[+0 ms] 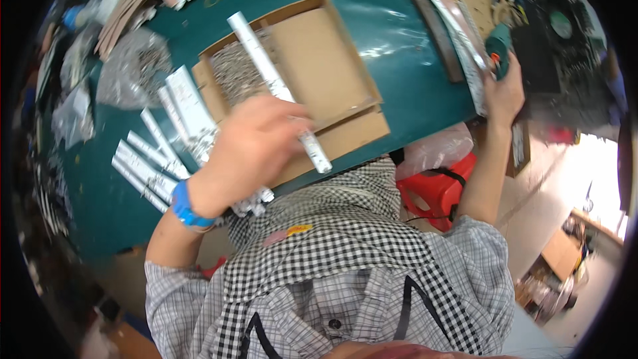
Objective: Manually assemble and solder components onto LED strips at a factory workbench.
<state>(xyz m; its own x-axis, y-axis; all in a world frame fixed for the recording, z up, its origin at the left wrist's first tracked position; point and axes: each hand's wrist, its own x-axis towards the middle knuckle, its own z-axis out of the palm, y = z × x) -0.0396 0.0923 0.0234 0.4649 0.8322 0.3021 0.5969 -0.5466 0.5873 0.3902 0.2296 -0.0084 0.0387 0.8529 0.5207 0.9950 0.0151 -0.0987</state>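
Note:
My left hand (249,153), with a blue band at the wrist, is closed around a long white strip (262,60). The strip slants across a shallow cardboard tray (332,60) on the green table (399,80). A heap of small metal parts (232,73) fills the tray's left side. Far out at the table's right edge, my right hand (505,93) grips the handle of a green power screwdriver (498,43). The tool rests beside a leaning stack of long pale strips (458,33).
More white strips (153,159) lie in a loose pile left of the tray. Clear bags of small parts (133,66) sit at the far left. Under the table's edge are a red stool (435,189) and a plastic bag (435,149). Clutter lines the table's far side.

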